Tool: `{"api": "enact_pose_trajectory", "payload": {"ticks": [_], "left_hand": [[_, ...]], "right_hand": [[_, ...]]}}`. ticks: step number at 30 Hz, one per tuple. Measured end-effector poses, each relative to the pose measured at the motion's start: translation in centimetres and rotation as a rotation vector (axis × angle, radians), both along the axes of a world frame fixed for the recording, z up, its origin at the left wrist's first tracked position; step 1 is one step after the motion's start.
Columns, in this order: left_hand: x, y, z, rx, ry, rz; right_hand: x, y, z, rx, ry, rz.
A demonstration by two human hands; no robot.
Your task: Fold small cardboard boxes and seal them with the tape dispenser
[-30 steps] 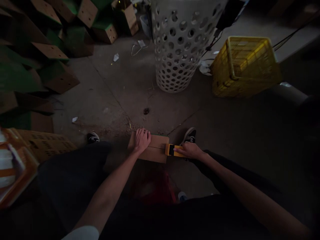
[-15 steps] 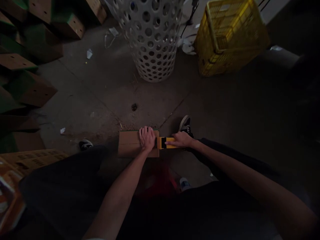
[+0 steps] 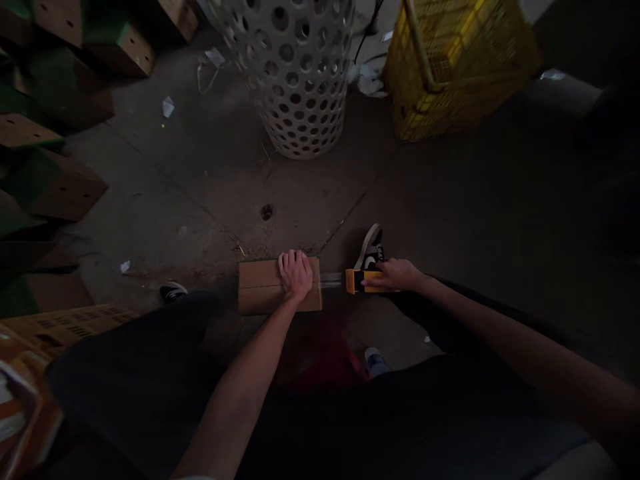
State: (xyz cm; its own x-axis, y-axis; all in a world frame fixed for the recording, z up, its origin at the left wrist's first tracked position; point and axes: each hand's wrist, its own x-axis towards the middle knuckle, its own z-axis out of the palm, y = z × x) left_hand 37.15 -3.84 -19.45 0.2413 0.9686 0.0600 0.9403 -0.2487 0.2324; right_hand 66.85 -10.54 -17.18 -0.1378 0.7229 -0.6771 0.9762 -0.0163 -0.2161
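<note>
Left arm: the left forearm point(image 3: 240, 393) comes up from the bottom of the view, reaching straight forward to the box.
Left hand: the left hand point(image 3: 295, 275) is pressing down palm-first on the box top, fingers lightly spread and slightly curled toward the far edge.
Right arm: the right forearm point(image 3: 515, 333) stretches in low from the right side, nearly level.
Right hand: the right hand point(image 3: 395, 275) is closed around a yellow tape dispenser point(image 3: 361, 281), fingers wrapped over its top.
Tape: a pale strip of packing tape point(image 3: 331, 280) spans the gap between the box's right edge and the dispenser.
Box: the cardboard box point(image 3: 260, 290) sits on the concrete floor point(image 3: 190, 200), right in front of the person, its center seam running crosswise under the left hand.
Nearby: a black sneaker point(image 3: 373, 248) sits just past the dispenser; a white perforated basket point(image 3: 295, 80) stands farther ahead.
</note>
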Motion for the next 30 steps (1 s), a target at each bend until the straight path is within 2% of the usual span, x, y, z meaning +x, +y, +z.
{"api": "enact_pose_trajectory", "payload": {"ticks": [5,8,13,19,25,30], "left_hand": [[-0.1,0.0,-0.1,-0.028,-0.024,0.021],[0.0,-0.1,-0.2,0.008,-0.004,0.017],[0.1,-0.2,-0.2,0.048,0.024,0.02],[0.3,-0.2,-0.2,0.008,-0.001,0.037],[0.3,-0.3,-0.6,0.052,0.049,0.038],[0.4,-0.5,-0.7,0.094,0.062,0.045]], "right_hand": [[1.7,-0.6,0.6,-0.042,-0.071,-0.015],[0.9,0.0,0.8,-0.058,-0.097,-0.057],[-4.0,2.0,-0.5,-0.04,-0.109,-0.103],[-10.7,3.4,-2.3,0.006,-0.069,-0.152],[-12.7,2.8,-2.8,0.034,-0.036,-0.184],[-14.6,2.8,-1.9,0.047,0.004,-0.182]]}}
